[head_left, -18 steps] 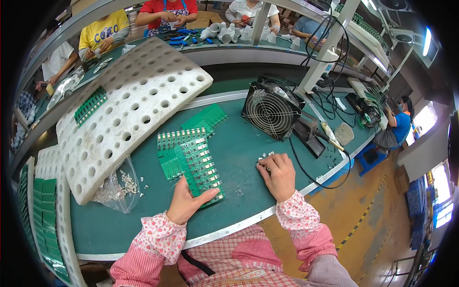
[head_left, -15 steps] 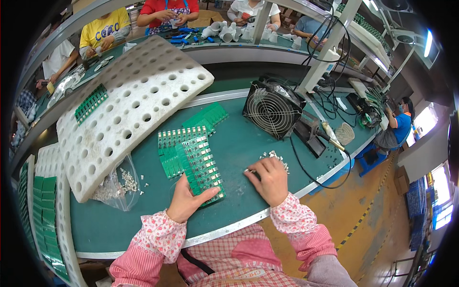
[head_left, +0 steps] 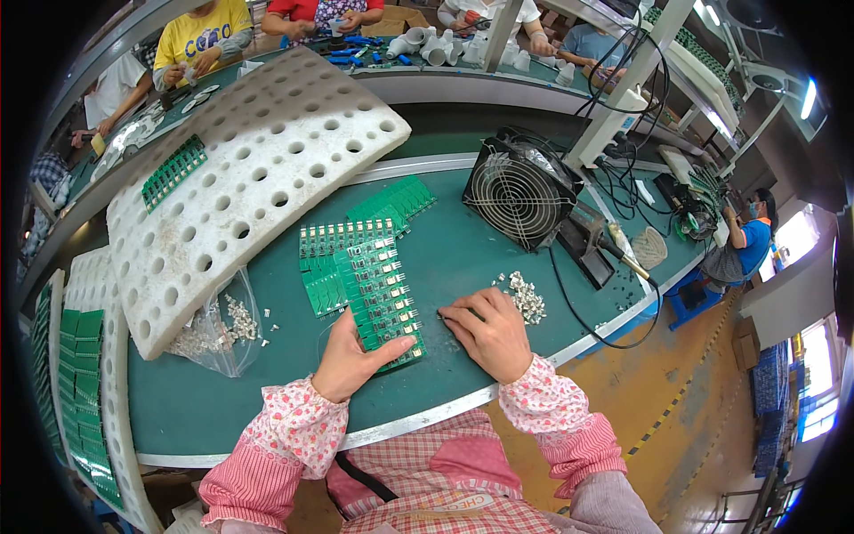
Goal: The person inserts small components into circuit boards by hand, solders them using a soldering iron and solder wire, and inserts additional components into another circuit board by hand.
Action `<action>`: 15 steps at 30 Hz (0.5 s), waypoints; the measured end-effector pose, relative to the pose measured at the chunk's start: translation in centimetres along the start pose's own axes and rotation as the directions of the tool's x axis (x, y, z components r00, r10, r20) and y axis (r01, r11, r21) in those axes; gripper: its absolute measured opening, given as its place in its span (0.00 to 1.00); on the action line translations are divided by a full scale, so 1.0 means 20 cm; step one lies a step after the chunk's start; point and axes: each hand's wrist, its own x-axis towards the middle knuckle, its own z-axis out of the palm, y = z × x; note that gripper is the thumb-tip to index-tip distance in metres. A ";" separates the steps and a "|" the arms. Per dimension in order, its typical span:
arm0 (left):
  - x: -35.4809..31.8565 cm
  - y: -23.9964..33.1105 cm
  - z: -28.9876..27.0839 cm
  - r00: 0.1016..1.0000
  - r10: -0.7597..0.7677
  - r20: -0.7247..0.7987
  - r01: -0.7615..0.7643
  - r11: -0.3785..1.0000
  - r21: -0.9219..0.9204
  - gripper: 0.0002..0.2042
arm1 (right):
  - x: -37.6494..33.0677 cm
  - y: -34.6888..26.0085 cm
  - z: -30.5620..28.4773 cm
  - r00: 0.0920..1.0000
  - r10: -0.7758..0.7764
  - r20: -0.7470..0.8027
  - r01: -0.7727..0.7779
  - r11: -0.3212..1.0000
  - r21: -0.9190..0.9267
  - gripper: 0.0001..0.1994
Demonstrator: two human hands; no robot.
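Observation:
My left hand [head_left: 349, 360] grips the near end of a green circuit board panel [head_left: 378, 289], its thumb lying over the top and its fingers underneath. White components run in a row along the panel. Just right of it, my right hand [head_left: 489, 331] is closed in a pinch low over the green tabletop [head_left: 445, 383]. A tiny part shows at its fingertips, too small to name. Behind that hand lies a loose pile of small white components [head_left: 527, 304]. More green panels [head_left: 334, 236] lie beneath and beyond the held one.
A clear plastic bag [head_left: 222, 334] of white components lies at left, beside a large foam board with holes [head_left: 258, 178]. A black fan [head_left: 520, 191] stands at the back, with a soldering iron [head_left: 627, 258] and its cable to the right. Other people work across the bench.
My right hand has moved left from the component pile toward the held panel, uncovering more of the pile. My left hand keeps its grip. The view has shifted slightly.

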 end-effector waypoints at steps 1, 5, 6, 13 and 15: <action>0.00 0.00 0.00 1.000 -0.003 0.000 0.003 1.000 -0.002 0.23 | 0.01 -0.01 0.01 1.000 -0.019 -0.011 0.018 0.999 -0.037 0.09; 0.00 -0.01 0.00 1.000 0.017 -0.004 -0.017 1.000 -0.003 0.22 | 0.03 -0.02 0.03 0.999 -0.033 -0.033 0.030 0.994 -0.109 0.06; 0.00 -0.01 0.00 1.000 0.017 -0.009 -0.017 1.000 -0.002 0.22 | 0.03 -0.02 0.03 0.999 -0.036 -0.033 0.032 0.994 -0.105 0.06; 0.01 -0.01 -0.01 1.000 0.024 -0.006 -0.025 0.998 -0.059 0.22 | 0.03 -0.03 0.02 0.997 -0.008 -0.070 -0.006 0.979 -0.202 0.06; 0.00 -0.01 -0.02 1.000 0.016 -0.001 -0.016 0.998 -0.067 0.22 | 0.05 -0.03 0.02 0.996 0.028 -0.084 -0.043 0.980 -0.194 0.05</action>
